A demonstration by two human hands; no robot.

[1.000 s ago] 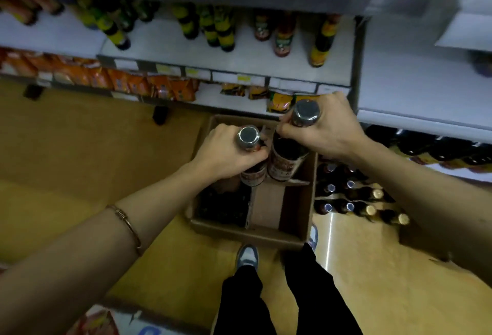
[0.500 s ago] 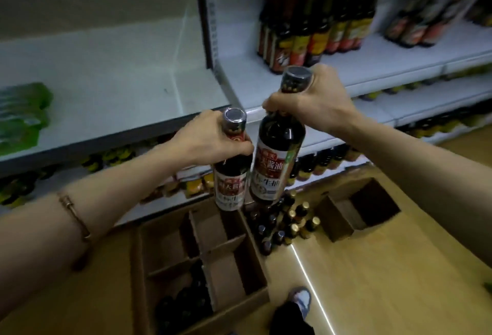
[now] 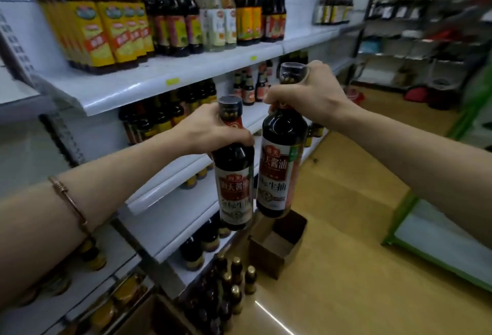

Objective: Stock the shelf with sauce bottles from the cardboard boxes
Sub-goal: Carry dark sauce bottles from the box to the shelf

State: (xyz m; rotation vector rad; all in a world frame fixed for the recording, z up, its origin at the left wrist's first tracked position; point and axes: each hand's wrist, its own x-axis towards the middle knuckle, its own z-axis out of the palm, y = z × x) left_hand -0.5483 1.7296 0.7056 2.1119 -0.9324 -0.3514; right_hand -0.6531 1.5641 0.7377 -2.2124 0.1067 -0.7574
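Aloft, two bottles before the shelves

Both hang in open air off the shelf edge (image 3: 149, 87), above a cardboard box (image 3: 277, 248) on the floor. Left hand (image 3: 210, 129) clenches the left sauce bottle (image 3: 234, 175) by its neck; right hand (image 3: 308, 92) grasps the right sauce bottle (image 3: 282, 164) likewise, bottles just beside each other.

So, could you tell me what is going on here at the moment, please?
A person is stocking a shop shelf with sauce bottles. The left hand grips one dark bottle by its neck, and the right hand grips a second bottle the same way. Both bottles are held upright in the air in front of the white shelves, not yet set down. More bottles stand on the floor beside an open cardboard box.
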